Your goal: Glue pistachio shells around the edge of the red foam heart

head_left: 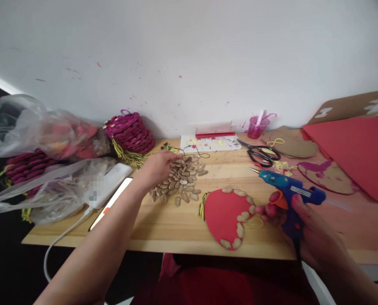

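My left hand [158, 168] reaches over the far left part of a pile of peanuts [184, 180]; its fingertips are bent down and hidden, so what they hold does not show. In my right hand [298, 216] is a blue glue gun [290, 188] with an orange trigger, its metal nozzle pointing left above the wooden table. Between the hands lies a red heart [222, 214], with several peanuts along its top and right edges and at its lower tip. Yellow string sticks out on both sides of the heart.
Black scissors [263, 154], a pink cup [257, 126], a sheet with star stickers [208, 143] and red card [357, 152] lie toward the back and right. On the left are a purple braided piece [130, 133], plastic bags [62, 186], a phone [112, 201] and a white power bank [112, 184].
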Tool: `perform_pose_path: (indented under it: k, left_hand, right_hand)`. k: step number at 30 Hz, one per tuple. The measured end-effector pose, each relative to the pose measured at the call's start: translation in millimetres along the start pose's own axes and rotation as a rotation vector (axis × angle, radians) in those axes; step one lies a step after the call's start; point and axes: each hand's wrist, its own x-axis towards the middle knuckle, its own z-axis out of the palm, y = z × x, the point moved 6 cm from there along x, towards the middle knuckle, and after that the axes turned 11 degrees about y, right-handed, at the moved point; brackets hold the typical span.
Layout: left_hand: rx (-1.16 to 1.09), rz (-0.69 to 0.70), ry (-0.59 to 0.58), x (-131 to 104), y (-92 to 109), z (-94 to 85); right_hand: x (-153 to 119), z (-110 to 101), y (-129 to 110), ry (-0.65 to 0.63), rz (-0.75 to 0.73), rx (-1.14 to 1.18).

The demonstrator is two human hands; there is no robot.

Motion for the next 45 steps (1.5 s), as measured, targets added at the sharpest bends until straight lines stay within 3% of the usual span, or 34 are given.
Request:
perform_pose_path:
  k: [2,5,11,15,18,25,31,40,45]
  left_hand:
    - [0.052,-0.080,0.053,-1,-14,-8.7]
    - [0.152,-0.128,0.009,-1,-26,-3.6]
    - [0.101,-0.100,-0.112,-7,-27,8.8]
    - [0.088,-0.220,0.004,-2,-40,-9.7]
    - [0.167,-0.276,0.018,4,-48,-11.5]
    - [0.150,-0.215,-0.078,8,-39,8.1]
    - [0.155,-0.262,-0.033,8,-47,0.0]
    - [0.182,-0.255,-0.044,26,-53,13.0]
    - [0.172,-0.276,-0.014,35,-69,3.2]
  right_hand:
    - [2,-1,2,-0.010,0.014,0.013]
    - [5,-2,5,-0.002,0.037,0.017]
    - [3,-2,3,0.034,0.033,0.013]
    - [2,-2,2,0.074,0.056,0.010]
    - [3,-3,2,0.092,0.050,-0.008]
    - [3,-2,2,0.078,0.050,-0.010]
    - [3,-5,2,0.086,0.054,-0.015]
    - [6,-6,4,0.056,0.027,-0.034]
    - [7,-7,5,0.045,0.020,-0.041]
